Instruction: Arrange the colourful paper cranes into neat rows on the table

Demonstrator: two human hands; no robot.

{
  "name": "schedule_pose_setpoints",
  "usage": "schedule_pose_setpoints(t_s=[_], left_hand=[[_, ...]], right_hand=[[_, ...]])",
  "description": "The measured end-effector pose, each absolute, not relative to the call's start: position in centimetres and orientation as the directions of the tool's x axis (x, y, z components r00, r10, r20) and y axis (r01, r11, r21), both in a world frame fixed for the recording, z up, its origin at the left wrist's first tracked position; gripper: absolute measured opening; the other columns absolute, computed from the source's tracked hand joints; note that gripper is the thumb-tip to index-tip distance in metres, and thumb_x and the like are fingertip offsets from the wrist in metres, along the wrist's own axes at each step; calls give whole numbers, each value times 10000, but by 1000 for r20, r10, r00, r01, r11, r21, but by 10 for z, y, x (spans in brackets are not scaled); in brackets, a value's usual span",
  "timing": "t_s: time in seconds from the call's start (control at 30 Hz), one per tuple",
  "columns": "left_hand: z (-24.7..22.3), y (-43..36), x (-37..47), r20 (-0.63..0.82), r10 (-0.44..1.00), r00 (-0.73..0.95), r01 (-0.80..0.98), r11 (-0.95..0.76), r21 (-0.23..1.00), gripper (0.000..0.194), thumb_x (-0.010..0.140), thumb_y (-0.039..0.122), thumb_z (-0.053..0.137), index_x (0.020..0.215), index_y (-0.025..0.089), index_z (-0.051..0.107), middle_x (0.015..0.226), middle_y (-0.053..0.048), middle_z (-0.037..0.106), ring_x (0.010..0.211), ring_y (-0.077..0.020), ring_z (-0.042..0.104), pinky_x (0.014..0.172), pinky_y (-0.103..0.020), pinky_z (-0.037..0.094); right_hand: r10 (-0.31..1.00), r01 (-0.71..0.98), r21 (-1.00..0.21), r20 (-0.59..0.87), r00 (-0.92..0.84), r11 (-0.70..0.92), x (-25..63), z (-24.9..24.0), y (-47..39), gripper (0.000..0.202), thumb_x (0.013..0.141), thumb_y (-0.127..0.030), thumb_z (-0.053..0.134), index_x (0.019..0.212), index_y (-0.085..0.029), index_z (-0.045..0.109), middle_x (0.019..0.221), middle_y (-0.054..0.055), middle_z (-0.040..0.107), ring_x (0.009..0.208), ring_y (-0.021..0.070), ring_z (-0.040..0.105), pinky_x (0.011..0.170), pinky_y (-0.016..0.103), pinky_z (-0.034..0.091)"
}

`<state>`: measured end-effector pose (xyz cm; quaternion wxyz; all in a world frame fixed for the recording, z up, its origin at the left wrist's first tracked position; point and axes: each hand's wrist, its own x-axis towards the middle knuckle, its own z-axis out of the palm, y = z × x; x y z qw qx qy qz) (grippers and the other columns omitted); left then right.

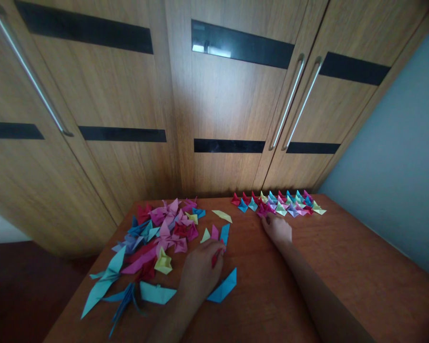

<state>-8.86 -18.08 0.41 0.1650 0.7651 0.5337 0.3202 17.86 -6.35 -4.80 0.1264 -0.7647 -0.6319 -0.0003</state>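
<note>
My left hand (202,269) is closed in the middle of the table, with a red folded paper piece (215,258) showing between its fingers. Just beyond it stand a pink paper piece (215,232), a blue strip (225,232) and a pale green tip (205,235). Farther back, my right hand (278,229) pinches a magenta origami piece (265,210) at the front of several small origami pieces (293,209) set in rows. Its fingertips are partly hidden. A blue folded strip (224,287) lies beside my left wrist.
A heap of colourful origami (168,219) covers the table's left side. Nearer are a teal folded piece (105,283), a dark blue one (125,302) and a light teal strip (157,293). A yellow strip (222,216) lies behind. Wooden cabinet doors (229,105) rise behind the table (361,271).
</note>
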Motion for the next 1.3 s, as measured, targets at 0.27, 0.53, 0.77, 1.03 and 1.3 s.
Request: schedule_pose_setpoints(t_s=[0.27, 0.53, 0.77, 1.03, 1.3], left_hand=[[5, -181, -89, 305, 923, 233, 734, -373, 567, 202, 850, 155, 462, 878, 250, 637, 891, -29, 677, 834, -184, 637, 740, -274, 479], [8, -183, -88, 260, 937, 234, 745, -344, 571, 221, 874, 153, 423, 891, 232, 629, 926, -26, 664, 871, -176, 618, 779, -268, 458], [8, -182, -88, 241, 939, 244, 755, -340, 561, 218, 879, 166, 423, 900, 240, 628, 935, -23, 656, 867, -176, 611, 770, -265, 455], [6, -182, -89, 248, 939, 237, 741, -340, 579, 221, 881, 169, 423, 915, 237, 631, 943, -26, 661, 863, -174, 616, 777, -268, 458], [5, -182, -89, 246, 940, 237, 747, -338, 573, 212, 875, 168, 433, 901, 237, 632, 939, -28, 662, 877, -182, 616, 761, -268, 461]], right_hand=[[969, 962, -210, 137, 204, -173, 181, -49, -62, 369, 904, -521, 377, 903, -239, 615, 895, 82, 670, 817, 238, 642, 622, 287, 406], [969, 960, -192, 102, 226, -204, 181, -51, -61, 360, 901, -515, 385, 938, -250, 627, 912, 71, 669, 821, 231, 644, 636, 281, 415], [967, 951, -227, 98, 235, -208, 182, -50, -61, 350, 897, -495, 396, 948, -258, 648, 892, 72, 665, 828, 220, 628, 637, 273, 403], [961, 938, -286, 133, 243, -197, 187, -53, -59, 312, 883, -471, 428, 915, -255, 651, 871, 58, 663, 815, 206, 616, 613, 254, 369], [960, 934, -312, 158, 232, -175, 190, -56, -58, 307, 880, -472, 428, 893, -254, 643, 861, 46, 665, 804, 197, 616, 595, 247, 347]])
